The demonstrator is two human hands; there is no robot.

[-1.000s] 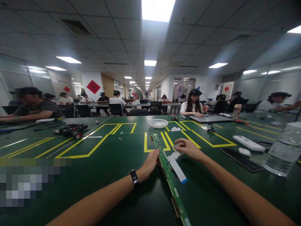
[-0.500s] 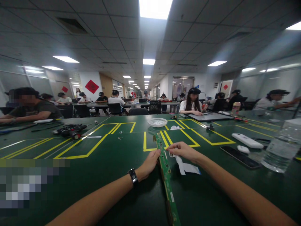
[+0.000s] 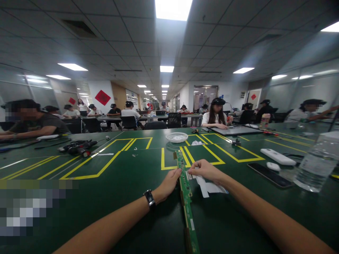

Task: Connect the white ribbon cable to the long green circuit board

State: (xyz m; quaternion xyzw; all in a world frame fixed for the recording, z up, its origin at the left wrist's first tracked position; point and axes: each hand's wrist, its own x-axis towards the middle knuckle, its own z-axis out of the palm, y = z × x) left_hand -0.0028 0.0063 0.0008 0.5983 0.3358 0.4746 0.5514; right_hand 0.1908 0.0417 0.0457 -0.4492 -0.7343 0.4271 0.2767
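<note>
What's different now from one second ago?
The right hand moved left, bringing the flat white ribbon cable it holds closer to the long green circuit board. The cable's blue-tipped end swung right and away from the person; the board's near end shifted left. Nothing was visibly let go. The left hand still grips the board, and the round white basket stayed put.

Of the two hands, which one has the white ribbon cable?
The right hand pinches the white ribbon cable; the left hand grips the green circuit board.
</note>
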